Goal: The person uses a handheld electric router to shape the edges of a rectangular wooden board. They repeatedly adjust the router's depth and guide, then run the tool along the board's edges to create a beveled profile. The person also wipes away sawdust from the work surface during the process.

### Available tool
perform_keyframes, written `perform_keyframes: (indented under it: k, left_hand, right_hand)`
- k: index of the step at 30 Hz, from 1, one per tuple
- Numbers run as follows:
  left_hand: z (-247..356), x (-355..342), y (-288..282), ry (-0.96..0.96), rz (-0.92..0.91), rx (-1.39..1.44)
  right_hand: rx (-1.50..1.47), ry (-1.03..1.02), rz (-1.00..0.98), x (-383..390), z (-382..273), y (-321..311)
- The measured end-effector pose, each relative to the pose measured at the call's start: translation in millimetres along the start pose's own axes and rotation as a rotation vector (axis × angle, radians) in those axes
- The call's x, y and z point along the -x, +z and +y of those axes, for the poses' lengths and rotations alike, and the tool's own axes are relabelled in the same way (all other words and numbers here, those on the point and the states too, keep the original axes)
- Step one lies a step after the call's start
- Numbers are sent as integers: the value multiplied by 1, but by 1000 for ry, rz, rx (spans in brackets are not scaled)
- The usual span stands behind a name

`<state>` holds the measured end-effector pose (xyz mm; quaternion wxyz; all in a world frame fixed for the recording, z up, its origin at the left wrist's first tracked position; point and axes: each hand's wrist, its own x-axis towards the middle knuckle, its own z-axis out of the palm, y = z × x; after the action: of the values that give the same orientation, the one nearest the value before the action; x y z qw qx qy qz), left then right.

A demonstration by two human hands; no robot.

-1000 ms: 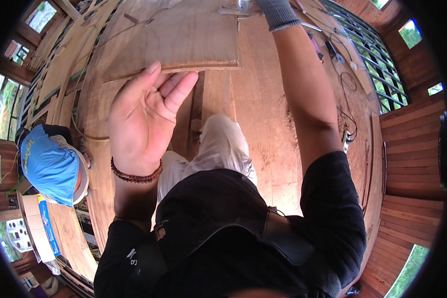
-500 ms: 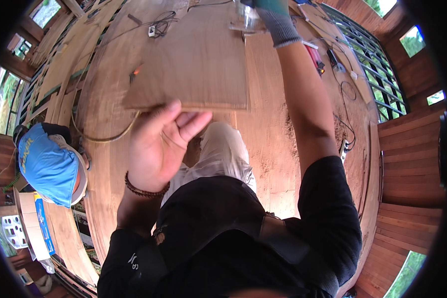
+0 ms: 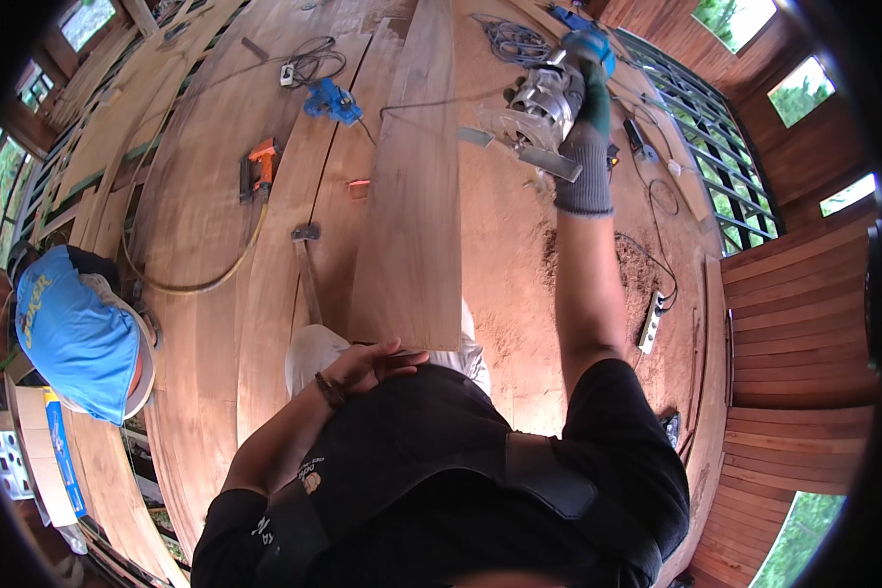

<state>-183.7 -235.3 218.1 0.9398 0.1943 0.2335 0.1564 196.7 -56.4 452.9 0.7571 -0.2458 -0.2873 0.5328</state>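
Note:
A long wooden plank (image 3: pixel 407 235) runs away from my lap, its near end held by my left hand (image 3: pixel 372 367) with the fingers curled at the end's underside. At the plank's right side, my right hand (image 3: pixel 590 118), in a grey and green glove, grips a teal and silver circular saw (image 3: pixel 544 103). The saw's metal base plate juts toward the plank's edge; whether they touch I cannot tell. A hammer (image 3: pixel 306 235) lies left of the plank, and an orange nail gun (image 3: pixel 263 159) with a yellow hose is farther left, beyond it.
A blue tool (image 3: pixel 333 101) and coiled cables (image 3: pixel 514 39) lie ahead. A power strip (image 3: pixel 650 321) and sawdust sit at my right. A person (image 3: pixel 78 328) in blue bends at my left near a cardboard box (image 3: pixel 34 451). Open metal floor framing (image 3: pixel 671 118) borders the boards.
My left hand has dropped toward my body with the plank's near end, revealing more plank. My right hand has come down and nearer, bringing the saw fully into view.

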Motion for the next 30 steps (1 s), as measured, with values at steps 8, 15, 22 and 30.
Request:
perform_keyframes:
  k: [8, 15, 22, 30]
  left_hand:
    - [-32, -34, -56, -202, 103, -382]
    - [-42, -41, -80, -330, 219, -222]
    - [-39, -28, -79, -263, 159, -172]
    - [13, 31, -60, -412, 269, -511]
  right_hand:
    - [-352, -255, 110, 53, 33, -22]
    - [-321, -258, 202, 83, 69, -68]
    - [243, -414, 246, 86, 83, -114]
    - [-207, -336, 105, 106, 90, -119]
